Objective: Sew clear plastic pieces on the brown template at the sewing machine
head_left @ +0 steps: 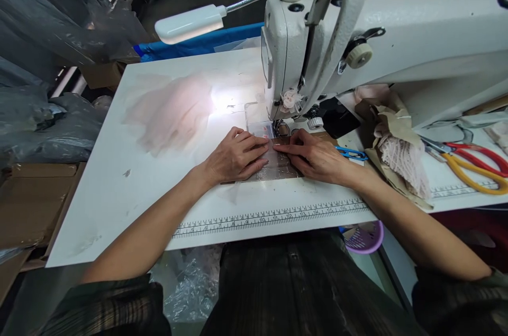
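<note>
Sheer, pale fabric point(273, 166) lies over the bed of a white sewing machine point(278, 55), below its needle and presser foot point(277, 128). My left hand point(240, 156) rests palm down on the left of this fabric, fingers stretched out and lying flat. From the other side my right hand point(315, 156) reaches in, its index finger straight on the fabric just in front of the foot and the other fingers apart. The two sets of fingertips nearly meet. A small pink fabric rosette point(291, 99) is fixed to the machine head.
A heap of pink tulle point(178, 114) lies left on the white table point(107, 198), under a lamp point(190, 24). Blue thread snips point(351, 153), lace in brown paper point(399, 151), a black phone point(337, 116) and scissors point(476, 164) are at right. A ruler tape point(273, 217) lines the front edge.
</note>
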